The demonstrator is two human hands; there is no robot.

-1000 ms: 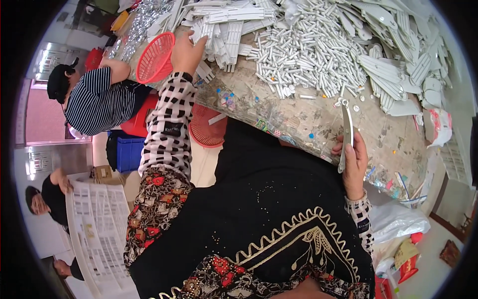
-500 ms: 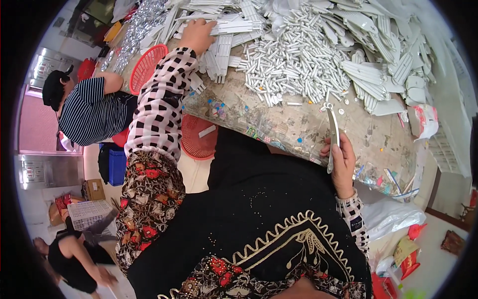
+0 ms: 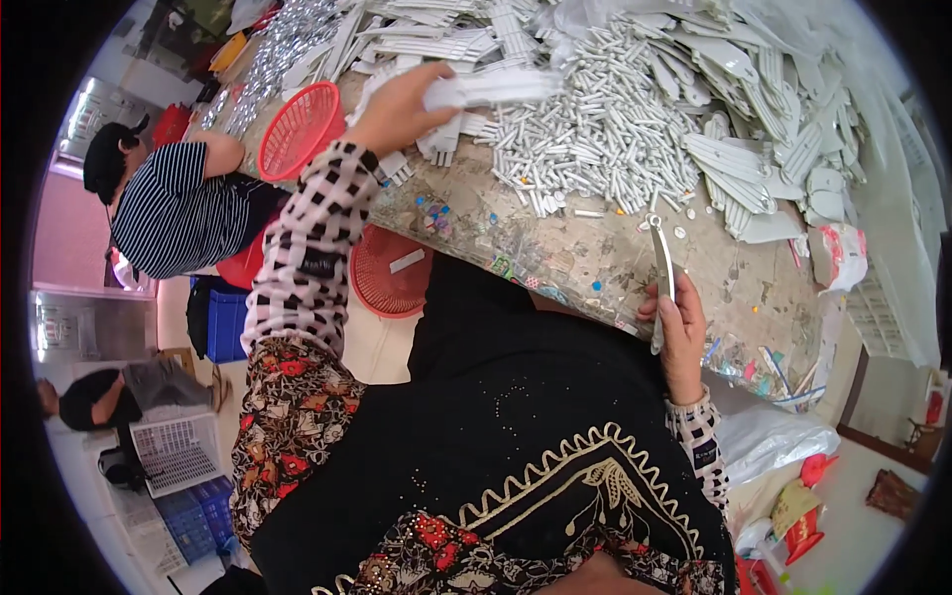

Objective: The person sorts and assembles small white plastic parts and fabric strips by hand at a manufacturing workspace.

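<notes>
My left hand (image 3: 402, 114) is closed on a flat white plastic strip (image 3: 511, 87), smeared by motion, above the pile of similar slatted white pieces (image 3: 436, 45). Whether it is one strip or a few, I cannot tell. Near the table's front edge, my right hand (image 3: 682, 322) grips a slim, curved, whitish piece (image 3: 663, 260) between thumb and fingers. This piece stands roughly upright in view, its small ring-like tip close to the heap of short white pegs (image 3: 595, 129).
Fan-shaped white parts (image 3: 744, 169) lie at the right. A red basket (image 3: 299, 129) sits at the table's left edge; another red basket (image 3: 387, 283) is lower, beside my lap. A person in a striped shirt (image 3: 193, 218) sits at the left. Small blue bits dot the worn tabletop (image 3: 545, 253).
My left hand has lifted off the pile toward me, carrying the white strip. My right hand and its curved piece stay nearly still. In the background at lower left, a person has moved.
</notes>
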